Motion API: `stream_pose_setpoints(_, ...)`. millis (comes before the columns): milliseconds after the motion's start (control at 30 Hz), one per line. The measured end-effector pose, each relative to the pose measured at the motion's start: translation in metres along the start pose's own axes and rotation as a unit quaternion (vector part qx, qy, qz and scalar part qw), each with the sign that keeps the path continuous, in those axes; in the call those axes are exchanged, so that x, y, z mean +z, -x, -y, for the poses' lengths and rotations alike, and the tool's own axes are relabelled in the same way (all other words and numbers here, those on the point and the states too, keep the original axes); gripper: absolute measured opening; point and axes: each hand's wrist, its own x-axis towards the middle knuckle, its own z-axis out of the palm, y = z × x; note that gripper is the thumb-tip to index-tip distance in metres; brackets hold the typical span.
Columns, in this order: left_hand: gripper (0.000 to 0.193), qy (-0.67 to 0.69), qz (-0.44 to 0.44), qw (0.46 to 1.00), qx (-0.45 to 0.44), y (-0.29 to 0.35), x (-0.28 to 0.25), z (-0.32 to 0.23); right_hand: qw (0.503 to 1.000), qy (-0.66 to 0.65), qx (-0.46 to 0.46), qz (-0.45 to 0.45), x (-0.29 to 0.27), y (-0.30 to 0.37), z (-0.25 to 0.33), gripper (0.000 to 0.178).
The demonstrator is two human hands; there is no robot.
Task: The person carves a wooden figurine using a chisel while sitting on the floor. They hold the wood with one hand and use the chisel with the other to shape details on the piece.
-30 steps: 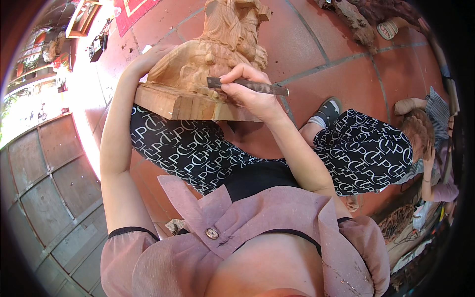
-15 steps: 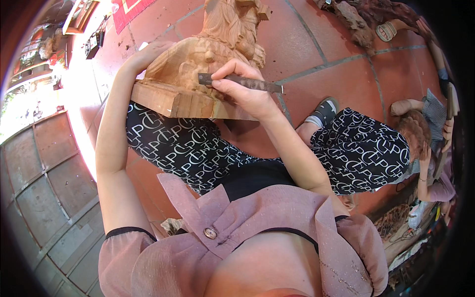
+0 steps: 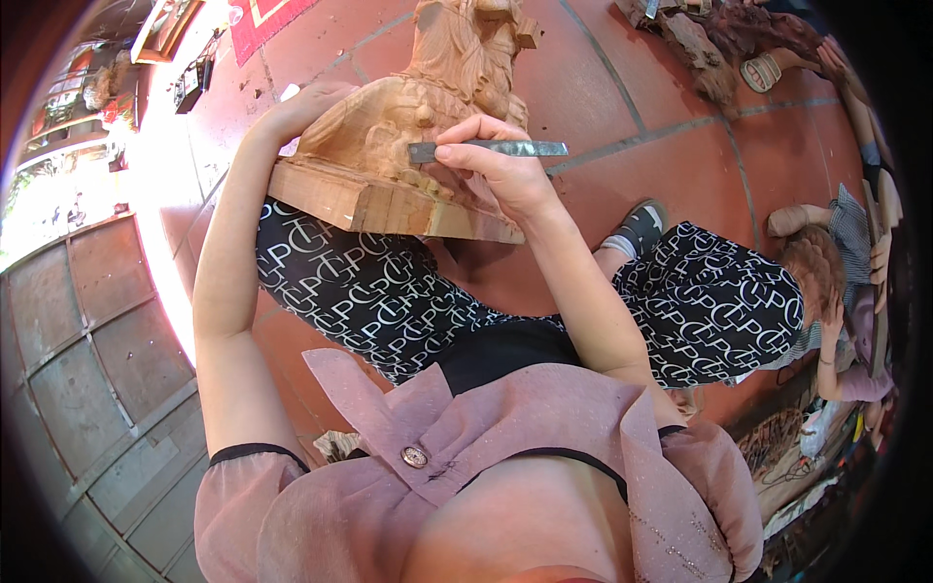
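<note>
A pale carved wooden figure point(image 3: 389, 117) on a thick square base stands tilted against my leg, its top running out of the picture. My left hand point(image 3: 319, 101) reaches round its left side and holds it there; the fingertips are hidden behind the wood. Held in a pinch by my right hand point(image 3: 501, 160) is a flat, dark, bar-shaped tool point(image 3: 535, 149), lying nearly level. Its left end touches or hovers just over the carved surface above the base; I cannot tell which. The right-hand side of the bar looks shiny.
Red tiles point(image 3: 583, 97) cover the floor. My sandalled foot point(image 3: 639, 225) is right of the carving. Rough driftwood-like pieces point(image 3: 700, 58) lie at the far right, near another person's sandalled foot point(image 3: 761, 73). Another person point(image 3: 816, 262) sits at the right edge. Metal panels point(image 3: 97, 360) stand left.
The bar in my right hand has turned to a more level slant and moved slightly right, showing a shinier face. The carving and my left hand appear slightly further right in the picture.
</note>
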Motion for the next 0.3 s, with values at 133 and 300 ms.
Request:
stream_pose_setpoints(133,0.035,0.042,0.028,0.999,-0.002,-0.01,-0.003,0.023,0.999,0.033,-0.003,-0.02,0.018,0.004,0.008,0.009)
stream_pose_setpoints(300,0.033,0.003,-0.014,1.0,0.018,-0.004,-0.001,0.013,1.0,0.003,-0.012,-0.022,0.003,0.005,-0.002,0.012)
